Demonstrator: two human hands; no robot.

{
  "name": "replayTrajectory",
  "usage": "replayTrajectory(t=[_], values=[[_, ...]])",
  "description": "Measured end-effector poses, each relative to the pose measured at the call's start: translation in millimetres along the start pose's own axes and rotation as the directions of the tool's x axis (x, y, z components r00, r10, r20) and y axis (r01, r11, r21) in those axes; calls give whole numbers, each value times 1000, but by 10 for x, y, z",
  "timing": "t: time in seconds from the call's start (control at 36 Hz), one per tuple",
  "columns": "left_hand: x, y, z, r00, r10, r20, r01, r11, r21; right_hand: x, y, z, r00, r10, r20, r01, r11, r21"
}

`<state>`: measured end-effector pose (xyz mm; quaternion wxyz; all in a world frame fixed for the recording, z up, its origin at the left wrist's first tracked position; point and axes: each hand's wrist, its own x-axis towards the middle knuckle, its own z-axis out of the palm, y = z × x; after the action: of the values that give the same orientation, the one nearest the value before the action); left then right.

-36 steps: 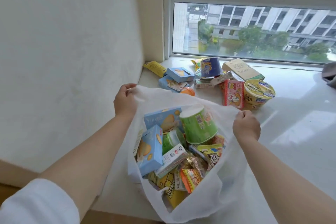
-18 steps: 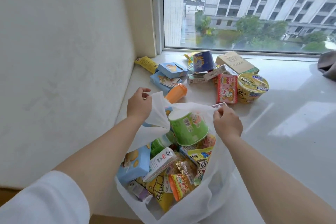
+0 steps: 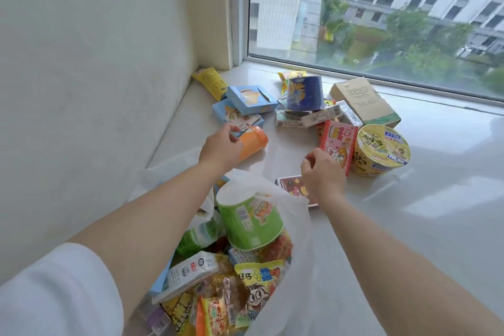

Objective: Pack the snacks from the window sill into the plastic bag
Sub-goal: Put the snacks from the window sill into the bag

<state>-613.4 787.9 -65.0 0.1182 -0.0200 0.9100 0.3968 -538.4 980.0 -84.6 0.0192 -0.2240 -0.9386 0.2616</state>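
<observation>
**A:** What is closest to us?

**B:** The white plastic bag (image 3: 297, 267). It sits on the window sill (image 3: 436, 213), nearer than both hands. It is full of snacks. A green cup (image 3: 249, 219) lies on top of them.

**A:** Where is the left hand (image 3: 219, 148)?

**B:** Past the bag, on an orange tube (image 3: 252, 143). Its fingers (image 3: 231, 128) curl over the tube's near end and touch it. I cannot tell if they squeeze it tight.

**A:** And the right hand (image 3: 321, 172)?

**B:** It is over a small red pack (image 3: 290, 185) that lies flat by the bag's edge. Its fingers (image 3: 308, 161) are bent and close together. I cannot tell if they pinch anything.

**A:** What is just past the right fingers?

**B:** A pink box (image 3: 338, 144) with a bunny on it. A yellow noodle bowl (image 3: 380, 150) stands right beside that.

**A:** And past the left fingers?

**B:** Two light blue boxes (image 3: 246, 105), one on the other. Farther off lies a yellow packet (image 3: 211, 83), in the corner by the wall.

**A:** What is farthest?

**B:** A dark blue cup (image 3: 304, 94) on some small cartons, and a tan box (image 3: 364, 102) near the window (image 3: 381, 22).
</observation>
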Motion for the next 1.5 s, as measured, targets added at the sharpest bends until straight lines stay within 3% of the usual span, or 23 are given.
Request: replayTrajectory(t=[0.25,0.56,0.67,0.81,1.03,1.28,1.5], values=[[768,-60,239,981,-80,177,38,973,229,634,-106,352,995,-12,99,16,999,-39],[1729,-290,605,957,-66,284,-61,906,419,1575,-19,777,967,30,254,1,992,-123],[1865,-378,792,940,-61,335,-139,831,539,1833,55,981,933,40,357,47,972,-231],[2022,-481,974,929,-104,355,-181,710,681,2098,89,1178,929,8,369,114,945,-307],[2216,-532,1023,882,-180,435,-178,727,663,2411,74,1395,943,-88,322,204,915,-348],[2188,-599,992,878,-120,464,-280,656,701,2480,91,1512,952,-59,302,189,887,-422],[2022,-614,1000,870,-81,487,-352,590,727,2160,235,1503,937,-192,291,315,823,-473]])
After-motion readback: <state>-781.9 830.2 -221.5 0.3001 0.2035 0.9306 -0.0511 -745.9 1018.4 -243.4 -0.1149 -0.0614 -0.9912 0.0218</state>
